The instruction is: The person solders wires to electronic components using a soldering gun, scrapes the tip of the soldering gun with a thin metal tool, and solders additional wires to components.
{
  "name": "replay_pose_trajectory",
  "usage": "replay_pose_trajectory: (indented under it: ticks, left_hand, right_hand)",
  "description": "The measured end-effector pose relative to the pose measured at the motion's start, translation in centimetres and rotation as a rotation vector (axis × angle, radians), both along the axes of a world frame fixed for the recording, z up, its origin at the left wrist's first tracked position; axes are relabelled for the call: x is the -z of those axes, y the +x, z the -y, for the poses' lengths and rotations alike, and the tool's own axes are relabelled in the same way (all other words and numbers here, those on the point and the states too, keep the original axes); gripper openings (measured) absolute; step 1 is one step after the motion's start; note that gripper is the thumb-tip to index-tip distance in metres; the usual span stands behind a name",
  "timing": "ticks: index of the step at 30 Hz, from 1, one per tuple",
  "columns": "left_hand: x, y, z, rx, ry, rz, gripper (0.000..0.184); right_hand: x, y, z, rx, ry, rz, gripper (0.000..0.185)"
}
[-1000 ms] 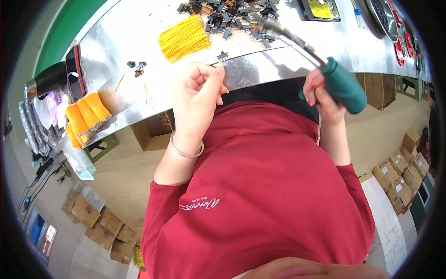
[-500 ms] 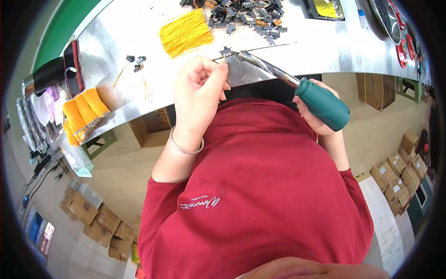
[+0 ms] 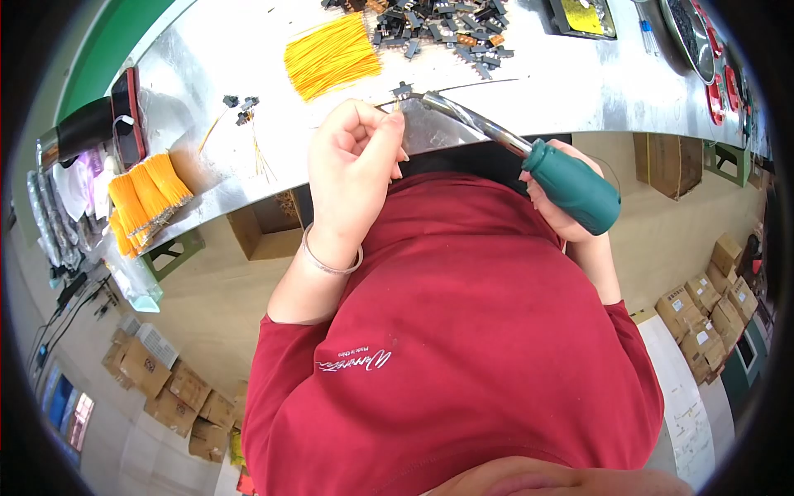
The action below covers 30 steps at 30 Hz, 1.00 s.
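My left hand (image 3: 356, 153) is closed in a pinch at the table's near edge, thumb against the fingers. A short bit of thin yellow wire (image 3: 396, 107) shows at its fingertips, running up to a small black slide switch (image 3: 402, 90) with metal pins. My right hand (image 3: 566, 194) is wrapped round the green handle of a soldering iron (image 3: 575, 186). The iron's metal barrel slants up and left, its dark tip close beside the switch; whether they touch I cannot tell. A thin dark strand stretches rightward over the table from near the tip.
A bundle of yellow wires (image 3: 332, 56) and a heap of black switches (image 3: 442, 29) lie farther back. Several switches with wires attached (image 3: 247, 107) rest at left. More yellow wire bundles (image 3: 149, 198) hang over the left edge. A metal bowl (image 3: 691, 37) stands at far right.
The view has shifted very slightly. Both hands, the soldering iron and the switch keep nearly the same places.
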State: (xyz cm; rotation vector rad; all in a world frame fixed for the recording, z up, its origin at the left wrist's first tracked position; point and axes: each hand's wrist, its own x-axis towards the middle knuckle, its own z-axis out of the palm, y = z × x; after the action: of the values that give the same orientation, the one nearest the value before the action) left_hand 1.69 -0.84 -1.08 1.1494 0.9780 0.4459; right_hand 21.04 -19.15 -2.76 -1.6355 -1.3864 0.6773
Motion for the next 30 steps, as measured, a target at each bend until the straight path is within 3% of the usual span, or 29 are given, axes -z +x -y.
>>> replay_pose_trajectory:
  ticks: [9,25,30]
  left_hand:
    - [0.0,0.2,-0.2,0.025,-0.018,-0.044,0.016]
    - [0.1,0.3,-0.2,0.022,-0.016,-0.035,0.016]
    - [-0.1,0.4,-0.2,0.018,-0.015,-0.049,0.016]
  right_hand:
    - [-0.7,-0.1,-0.8,-0.031,0.041,0.150,0.020]
    - [-0.3,-0.1,-0.7,-0.052,0.100,0.182,0.021]
    - [-0.1,0.0,0.3,0.036,-0.033,-0.035,0.018]
